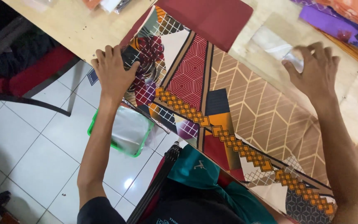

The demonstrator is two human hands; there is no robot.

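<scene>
A long folded cloth [228,112] with geometric patterns in brown, red, orange and black lies across a pale wooden table [71,25]. My left hand [112,72] rests flat on the cloth's left end, fingers spread near the table's edge. My right hand [313,68] hovers over a clear plastic bag [276,45] beyond the cloth, fingers curled on the bag's edge; the motion is blurred. A plain dark red cloth [212,18] lies at the far end of the patterned one.
Purple and orange fabrics [340,20] are stacked at the table's right back. Below the table's edge stand a green basket lined with plastic [125,132] on white floor tiles and a red seat [34,70] at left. Teal clothing [204,174] is below.
</scene>
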